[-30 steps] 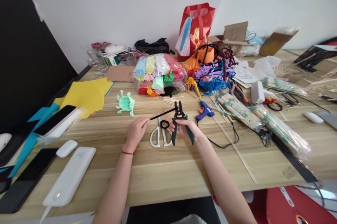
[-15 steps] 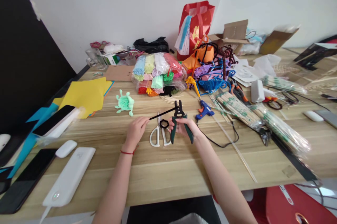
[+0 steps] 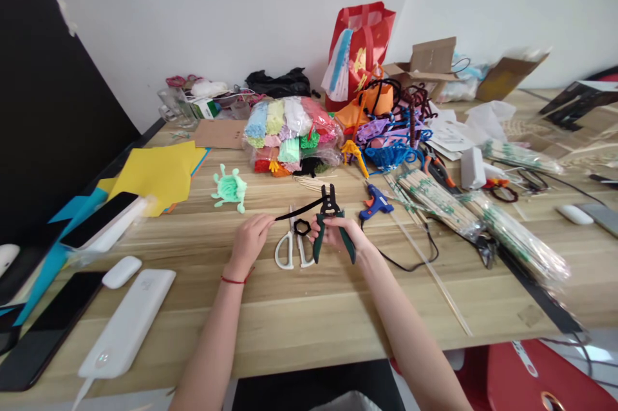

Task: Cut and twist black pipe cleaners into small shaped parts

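A black fuzzy stem (image 3: 299, 210) is pinched at its left end by my left hand (image 3: 252, 240). Its other end reaches the jaws of the green-handled pliers (image 3: 329, 203), which my right hand (image 3: 338, 234) holds upright with the handles spread. Beneath the stem, white-handled scissors (image 3: 284, 252) lie on the wooden table (image 3: 299, 308), a small black ring (image 3: 302, 227) by their blades. A mint-green fuzzy figure (image 3: 230, 188) sits beyond my left hand. To the right of the pliers rests a blue glue gun (image 3: 375, 202).
Bagged colourful stems (image 3: 290, 134) and a red bag (image 3: 362, 50) stand at the back. Bundled sticks (image 3: 439, 201) lie right, with the glue gun's cord nearer. Yellow sheets (image 3: 152, 176), phones and a white power bank (image 3: 128, 324) occupy the left.
The black stem, nearly straight before, now curves slightly between my left hand and the pliers. Both hands have stayed almost where they were.
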A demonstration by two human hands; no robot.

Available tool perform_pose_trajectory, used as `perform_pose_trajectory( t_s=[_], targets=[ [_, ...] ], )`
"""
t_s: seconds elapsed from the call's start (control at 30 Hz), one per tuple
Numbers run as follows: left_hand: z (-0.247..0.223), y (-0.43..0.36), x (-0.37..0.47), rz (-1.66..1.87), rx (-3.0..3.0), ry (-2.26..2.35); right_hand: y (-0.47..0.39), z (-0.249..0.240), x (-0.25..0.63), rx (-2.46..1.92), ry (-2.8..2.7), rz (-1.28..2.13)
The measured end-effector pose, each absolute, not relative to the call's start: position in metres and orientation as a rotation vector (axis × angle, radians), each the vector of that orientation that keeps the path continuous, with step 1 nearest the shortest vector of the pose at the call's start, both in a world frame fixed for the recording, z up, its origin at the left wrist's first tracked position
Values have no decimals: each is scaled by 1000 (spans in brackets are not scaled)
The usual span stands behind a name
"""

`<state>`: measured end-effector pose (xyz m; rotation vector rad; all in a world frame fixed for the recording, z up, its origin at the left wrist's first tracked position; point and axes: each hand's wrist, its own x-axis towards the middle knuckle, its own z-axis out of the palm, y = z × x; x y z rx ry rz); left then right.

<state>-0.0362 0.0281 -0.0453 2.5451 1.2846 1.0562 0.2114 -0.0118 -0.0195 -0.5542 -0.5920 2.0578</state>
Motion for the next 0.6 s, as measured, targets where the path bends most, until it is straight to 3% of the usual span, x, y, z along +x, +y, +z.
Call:
perform_pose_trajectory(
  t_s=[0.6],
  targets=[
    [-48,28,-36,1049,2623,1263,-13,-15,217,-552,-640,2048]
  ],
)
